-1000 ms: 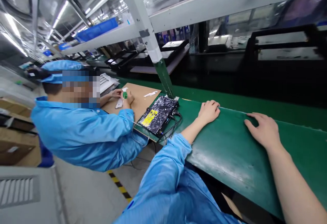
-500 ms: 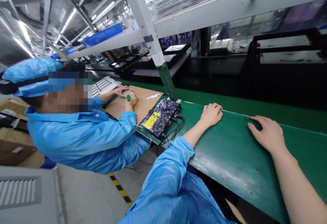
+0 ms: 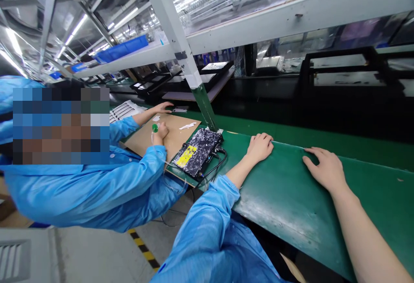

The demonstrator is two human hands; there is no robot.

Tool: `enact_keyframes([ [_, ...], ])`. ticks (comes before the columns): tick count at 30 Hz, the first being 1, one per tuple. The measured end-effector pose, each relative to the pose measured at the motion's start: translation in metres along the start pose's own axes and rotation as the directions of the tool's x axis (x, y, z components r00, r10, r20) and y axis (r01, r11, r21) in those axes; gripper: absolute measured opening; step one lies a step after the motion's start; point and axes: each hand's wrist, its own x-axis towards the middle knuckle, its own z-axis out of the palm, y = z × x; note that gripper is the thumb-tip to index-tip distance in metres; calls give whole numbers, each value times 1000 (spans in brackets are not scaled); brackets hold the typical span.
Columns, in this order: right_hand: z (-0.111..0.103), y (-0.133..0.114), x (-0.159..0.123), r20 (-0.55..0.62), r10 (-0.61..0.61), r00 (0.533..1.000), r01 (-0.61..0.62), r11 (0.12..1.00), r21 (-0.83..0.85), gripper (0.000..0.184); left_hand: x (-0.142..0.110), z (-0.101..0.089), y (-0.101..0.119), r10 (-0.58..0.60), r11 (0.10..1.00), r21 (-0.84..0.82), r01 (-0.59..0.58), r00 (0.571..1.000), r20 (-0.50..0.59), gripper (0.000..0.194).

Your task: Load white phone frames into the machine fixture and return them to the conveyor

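Note:
My left hand (image 3: pixel 260 147) rests palm down on the green tabletop (image 3: pixel 274 184), fingers laid out at the ridge along its far side. To the right, my right hand (image 3: pixel 326 167) lies on the same surface, thumb apart from the fingers. Both hands are open and hold nothing. Nearest my left hand is a flat black box with white speckles (image 3: pixel 207 140) and a yellow label (image 3: pixel 186 157). Black cables (image 3: pixel 217 166) come out of its near right side.
At left a co-worker in a blue smock (image 3: pixel 106 188) works at a brown board (image 3: pixel 176 134) with white scraps (image 3: pixel 187 125). A green and white post (image 3: pixel 204 104) rises behind the box, below a white shelf beam (image 3: pixel 284 20). Black frames (image 3: pixel 343 69) stand at the back right.
The view has shifted slightly. The co-worker's far hand has moved away from the near one toward the back of the board, and the co-worker appears closer. My hands stay resting on the table.

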Motion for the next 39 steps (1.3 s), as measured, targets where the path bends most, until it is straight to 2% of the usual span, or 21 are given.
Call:
enact_keyframes([
  [13,-5,-8,0,16,24,1000,-24,1000,-6,58,0,-2,-1,1,1000,-6,-1,1000,1,32],
  [29,-4,-3,-1,30,20,999,-19,999,-31,67,-1,1,2,-13,1000,3,13,1000,11,33],
  [39,-10,-9,0,60,46,997,-43,998,-53,71,-2,3,1,-3,1000,3,3,1000,-3,33],
])
